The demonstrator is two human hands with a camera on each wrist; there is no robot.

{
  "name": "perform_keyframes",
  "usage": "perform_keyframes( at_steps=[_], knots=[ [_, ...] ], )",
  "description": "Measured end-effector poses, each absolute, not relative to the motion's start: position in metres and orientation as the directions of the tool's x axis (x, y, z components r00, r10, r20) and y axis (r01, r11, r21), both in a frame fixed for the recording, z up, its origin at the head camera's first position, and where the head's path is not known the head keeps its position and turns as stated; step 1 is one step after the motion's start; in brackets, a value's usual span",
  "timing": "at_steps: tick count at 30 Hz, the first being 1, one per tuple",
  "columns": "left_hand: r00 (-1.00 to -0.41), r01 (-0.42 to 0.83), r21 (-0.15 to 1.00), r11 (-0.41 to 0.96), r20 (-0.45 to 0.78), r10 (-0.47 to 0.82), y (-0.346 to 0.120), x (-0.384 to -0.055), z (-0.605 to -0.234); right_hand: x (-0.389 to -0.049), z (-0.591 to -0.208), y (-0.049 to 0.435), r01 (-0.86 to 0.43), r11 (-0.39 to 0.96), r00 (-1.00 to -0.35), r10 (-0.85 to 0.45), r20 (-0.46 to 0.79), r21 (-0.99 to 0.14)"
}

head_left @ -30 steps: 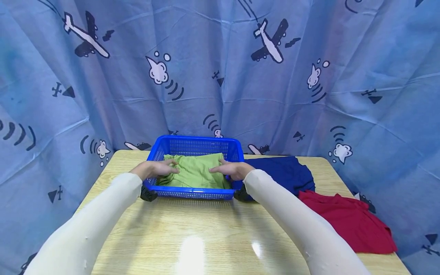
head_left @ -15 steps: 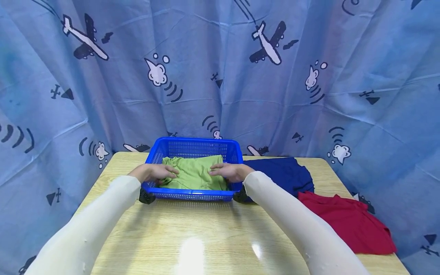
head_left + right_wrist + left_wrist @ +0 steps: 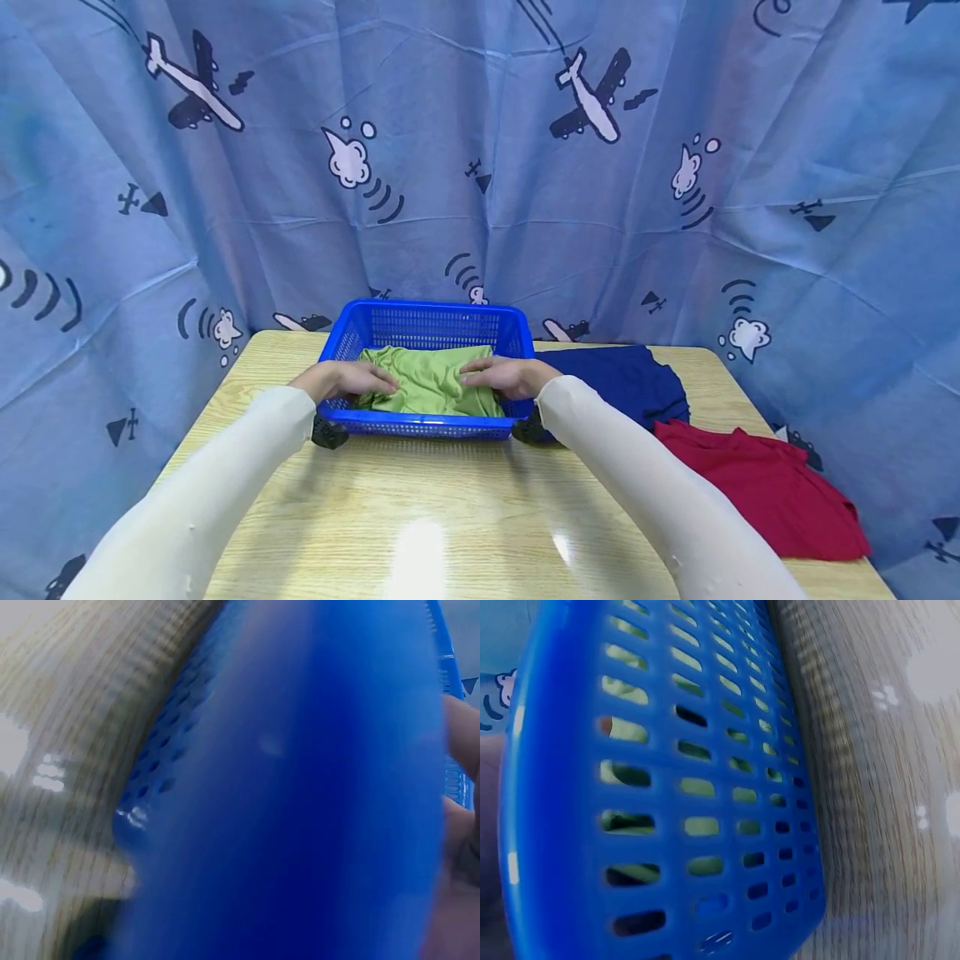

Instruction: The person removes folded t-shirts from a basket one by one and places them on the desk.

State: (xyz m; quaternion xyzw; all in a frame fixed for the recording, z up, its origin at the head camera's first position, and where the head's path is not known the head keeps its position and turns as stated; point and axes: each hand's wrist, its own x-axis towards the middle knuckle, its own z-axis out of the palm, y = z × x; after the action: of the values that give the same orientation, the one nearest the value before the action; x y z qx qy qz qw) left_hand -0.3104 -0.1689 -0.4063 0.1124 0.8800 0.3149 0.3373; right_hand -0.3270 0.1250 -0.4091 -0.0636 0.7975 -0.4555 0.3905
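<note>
A folded light-green garment [image 3: 429, 377] lies inside a blue plastic basket [image 3: 431, 421] with perforated walls. My left hand [image 3: 358, 379] reaches over the basket's left side, its fingers resting on the left part of the green cloth. From the other side comes my right hand [image 3: 506, 377], fingers extended over the cloth's right part. In the left wrist view, green cloth [image 3: 701, 786] shows through the holes of the basket wall. The basket rim [image 3: 352, 787] fills much of the right wrist view, with part of my right hand [image 3: 459, 847] behind it.
A folded dark-blue garment [image 3: 611, 379] lies right of the basket, partly behind my right forearm. Nearer on the right is a red garment [image 3: 765, 492]. The wooden table [image 3: 427, 500] stands against a blue curtain [image 3: 420, 242] printed with planes.
The green garment sits a little lower in the basket, its far edge further below the back rim. My fingers have come down slightly onto it.
</note>
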Motion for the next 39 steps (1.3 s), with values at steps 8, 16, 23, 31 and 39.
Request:
perform_keyframes(
  at_steps=[8, 16, 23, 31, 39],
  knots=[
    [-0.793, -0.013, 0.646, 0.763, -0.472, 0.386, -0.169, -0.314, -0.413, -0.328, -0.407, 0.123, 0.253, 0.557, -0.721, -0.437, -0.538, -0.791],
    [-0.800, 0.029, 0.678, 0.734, -0.425, 0.424, -0.163, -0.314, -0.416, -0.327, -0.401, 0.125, 0.203, 0.585, -0.755, -0.417, -0.506, -0.785],
    [-0.821, 0.116, 0.661, 0.742, -0.356, 0.446, -0.164, -0.312, -0.419, -0.322, -0.399, 0.122, 0.165, 0.622, -0.775, -0.398, -0.491, -0.765],
    [-0.859, 0.068, 0.665, 0.743, -0.340, 0.383, -0.162, -0.307, -0.419, -0.319, -0.399, 0.122, 0.128, 0.632, -0.820, -0.365, -0.440, -0.764],
    [-0.882, -0.041, 0.730, 0.683, -0.348, 0.319, -0.162, -0.308, -0.419, -0.317, -0.396, 0.125, 0.103, 0.661, -0.834, -0.350, -0.426, -0.744]
  ],
)
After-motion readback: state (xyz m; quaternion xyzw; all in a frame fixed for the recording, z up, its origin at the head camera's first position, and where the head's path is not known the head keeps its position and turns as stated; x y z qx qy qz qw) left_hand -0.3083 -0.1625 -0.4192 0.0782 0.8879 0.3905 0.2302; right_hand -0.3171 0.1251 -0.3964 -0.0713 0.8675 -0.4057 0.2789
